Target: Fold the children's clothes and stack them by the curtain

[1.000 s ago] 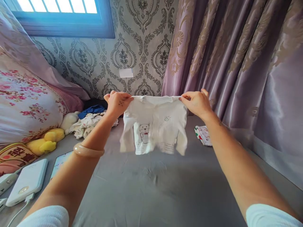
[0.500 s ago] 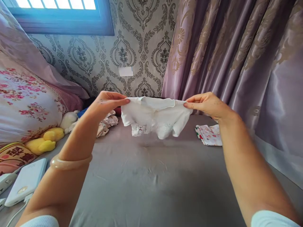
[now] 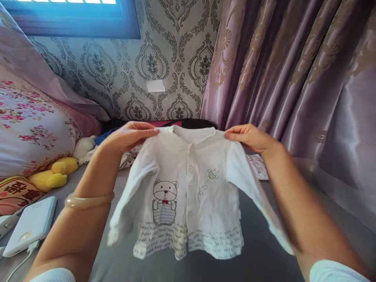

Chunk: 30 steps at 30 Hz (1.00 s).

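A small white baby shirt (image 3: 205, 211) hangs spread out above the grey bed sheet, its buttoned front towards me. It has a bear print at the left, a small bee at the right and lettering along the hem. My left hand (image 3: 132, 135) pinches one shoulder between thumb and fingers. At the other shoulder my right hand (image 3: 245, 137) pinches the cloth the same way. Both long sleeves dangle outward; the right one hangs in front of my forearm.
A folded printed cloth (image 3: 258, 166) lies behind my right wrist, and crumpled clothes (image 3: 127, 159) lie behind my left. At the left are a yellow plush toy (image 3: 55, 174), a floral pillow (image 3: 35, 129) and a white power bank (image 3: 31, 225) with a cable. Curtains hang at the right.
The shirt was bunched up and swung away with its hem lifted; now it hangs down at full length, front showing. Both hands have lowered slightly and kept their hold on the shoulders.
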Each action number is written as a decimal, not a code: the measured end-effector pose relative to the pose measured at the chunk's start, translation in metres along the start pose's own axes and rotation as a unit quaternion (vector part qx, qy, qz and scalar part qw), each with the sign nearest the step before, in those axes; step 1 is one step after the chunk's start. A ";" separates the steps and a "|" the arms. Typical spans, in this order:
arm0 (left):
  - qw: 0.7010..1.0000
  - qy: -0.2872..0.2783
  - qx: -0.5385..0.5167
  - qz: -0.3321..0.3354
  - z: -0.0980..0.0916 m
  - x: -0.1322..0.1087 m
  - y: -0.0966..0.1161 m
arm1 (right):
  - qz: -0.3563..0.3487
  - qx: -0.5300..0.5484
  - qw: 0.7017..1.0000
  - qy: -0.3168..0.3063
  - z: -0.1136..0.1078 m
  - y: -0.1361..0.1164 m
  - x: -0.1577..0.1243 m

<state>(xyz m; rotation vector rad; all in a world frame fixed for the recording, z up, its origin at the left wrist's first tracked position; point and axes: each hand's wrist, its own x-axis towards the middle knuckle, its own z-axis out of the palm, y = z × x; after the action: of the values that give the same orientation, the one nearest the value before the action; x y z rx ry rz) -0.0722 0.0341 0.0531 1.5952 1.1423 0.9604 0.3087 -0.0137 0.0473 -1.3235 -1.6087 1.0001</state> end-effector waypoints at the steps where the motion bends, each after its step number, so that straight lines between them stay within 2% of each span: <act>1: 1.000 -0.023 0.007 -0.016 0.003 0.008 -0.020 | 0.019 -0.005 1.000 -0.014 0.006 0.013 0.005; 5: 0.993 -0.100 0.015 -0.063 0.026 0.031 -0.101 | 0.057 -0.075 0.994 -0.064 0.035 0.059 0.014; 8: 0.992 -0.092 0.039 -0.079 0.044 0.038 -0.136 | 0.039 -0.120 0.991 -0.054 0.053 0.082 0.017; 11: 0.994 -0.058 0.051 -0.071 0.052 0.045 -0.147 | 0.019 -0.143 0.989 -0.031 0.059 0.099 0.025; 15: 0.995 -0.047 0.059 -0.066 0.050 0.055 -0.150 | -0.012 -0.168 0.986 -0.017 0.055 0.123 0.042; 19: 0.995 -0.034 0.078 -0.053 0.049 0.064 -0.163 | -0.029 -0.239 0.970 0.009 0.056 0.142 0.054; 22: 0.993 -0.012 0.117 -0.026 0.052 0.070 -0.174 | -0.045 -0.346 0.937 0.017 0.060 0.148 0.055; 25: 0.986 0.003 0.165 0.001 0.054 0.076 -0.180 | -0.063 -0.456 0.888 0.003 0.064 0.150 0.053; 27: 0.980 0.010 0.198 0.020 0.054 0.080 -0.181 | -0.067 -0.505 0.861 -0.001 0.066 0.150 0.053; 30: 0.968 0.019 0.247 0.047 0.054 0.083 -0.181 | -0.061 -0.546 0.836 0.000 0.070 0.150 0.055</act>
<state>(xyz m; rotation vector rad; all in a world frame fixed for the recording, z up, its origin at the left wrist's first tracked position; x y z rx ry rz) -0.0441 0.1274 -0.1289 2.0471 1.4213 0.8049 0.2895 0.0550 -0.1118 -1.8587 -2.3393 -0.1240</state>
